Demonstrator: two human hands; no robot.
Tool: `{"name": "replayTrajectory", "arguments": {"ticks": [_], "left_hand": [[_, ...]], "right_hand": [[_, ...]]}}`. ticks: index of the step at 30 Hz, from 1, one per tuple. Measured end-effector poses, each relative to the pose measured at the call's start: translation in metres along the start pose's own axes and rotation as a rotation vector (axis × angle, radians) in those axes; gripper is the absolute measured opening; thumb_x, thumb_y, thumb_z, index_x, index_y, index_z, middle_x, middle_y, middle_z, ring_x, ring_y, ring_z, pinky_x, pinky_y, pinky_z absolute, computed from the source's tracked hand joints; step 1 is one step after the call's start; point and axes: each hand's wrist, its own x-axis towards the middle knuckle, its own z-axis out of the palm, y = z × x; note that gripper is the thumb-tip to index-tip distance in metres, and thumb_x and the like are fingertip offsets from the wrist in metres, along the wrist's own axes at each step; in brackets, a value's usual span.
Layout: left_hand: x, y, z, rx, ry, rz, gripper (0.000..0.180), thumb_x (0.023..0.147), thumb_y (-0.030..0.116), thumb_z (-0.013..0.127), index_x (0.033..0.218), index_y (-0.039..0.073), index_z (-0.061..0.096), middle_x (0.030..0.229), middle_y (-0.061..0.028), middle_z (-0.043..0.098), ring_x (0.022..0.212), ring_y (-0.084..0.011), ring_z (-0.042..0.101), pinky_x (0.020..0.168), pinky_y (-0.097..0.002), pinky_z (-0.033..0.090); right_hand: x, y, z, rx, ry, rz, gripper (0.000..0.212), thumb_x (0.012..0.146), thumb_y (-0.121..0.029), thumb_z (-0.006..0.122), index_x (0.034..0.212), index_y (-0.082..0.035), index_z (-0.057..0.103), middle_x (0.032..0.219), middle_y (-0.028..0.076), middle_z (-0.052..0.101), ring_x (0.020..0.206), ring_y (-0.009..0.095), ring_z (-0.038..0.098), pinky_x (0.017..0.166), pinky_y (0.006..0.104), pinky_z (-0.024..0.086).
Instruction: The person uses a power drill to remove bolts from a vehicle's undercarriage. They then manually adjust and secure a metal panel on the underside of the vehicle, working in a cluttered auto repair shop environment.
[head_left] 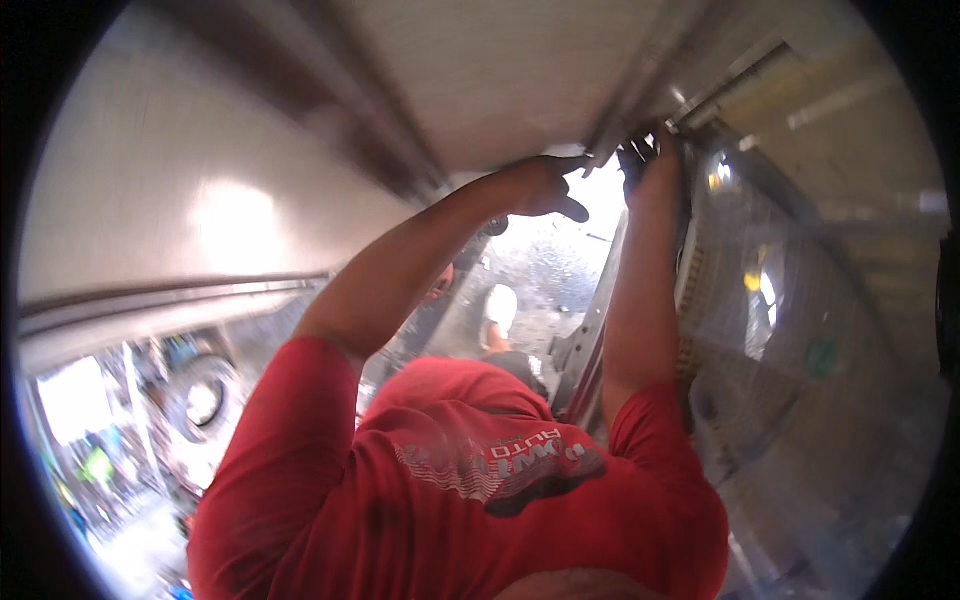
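My left hand [545, 188] is raised to the lower edge of a pale panel [500, 95] overhead. Its forefinger stretches along that edge and the thumb hangs apart, with nothing seen in the hand. Higher and to the right, my right hand [648, 155] reaches up where the panel's dark trim meets the frame of a large glass pane [800, 330]. Its fingers are dark and curled in; small bright glints show among them. What they grip is too small and dim to make out.
The glass pane rises close along my right arm. On the left stands a broad pale wall panel [130, 200] with a metal rail [180, 300] below. Beyond it are a tyre [203, 398] and clutter. A person's white shoe [500, 305] shows on the wet-looking floor [550, 260].
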Motion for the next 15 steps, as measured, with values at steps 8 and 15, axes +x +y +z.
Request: {"name": "replayTrajectory", "arguments": {"ticks": [8, 15], "left_hand": [[-0.015, -0.001, -0.012, -0.055, -0.117, 0.132, 0.107, 0.071, 0.040, 0.086, 0.160, 0.009, 0.035, 0.126, -0.0232, 0.069, 0.115, -0.0347, 0.067, 0.098, -0.0418, 0.052], [0.020, -0.019, 0.008, -0.087, -0.175, 0.102, 0.109, 0.070, 0.038, 0.086, 0.161, 0.009, 0.034, 0.148, -0.0255, 0.055, 0.131, -0.0388, 0.057, 0.110, -0.0431, 0.045]], "right_hand": [[0.010, 0.002, 0.001, 0.041, -0.222, 0.001, 0.047, 0.103, -0.037, 0.055, 0.140, -0.007, 0.054, 0.138, 0.012, 0.055, 0.126, 0.027, 0.055, 0.104, 0.0462, 0.050], [-0.020, 0.003, 0.033, 0.014, -0.037, -0.018, 0.057, 0.101, -0.048, 0.057, 0.140, -0.008, 0.051, 0.140, 0.012, 0.052, 0.128, 0.027, 0.053, 0.104, 0.0459, 0.049]]}}
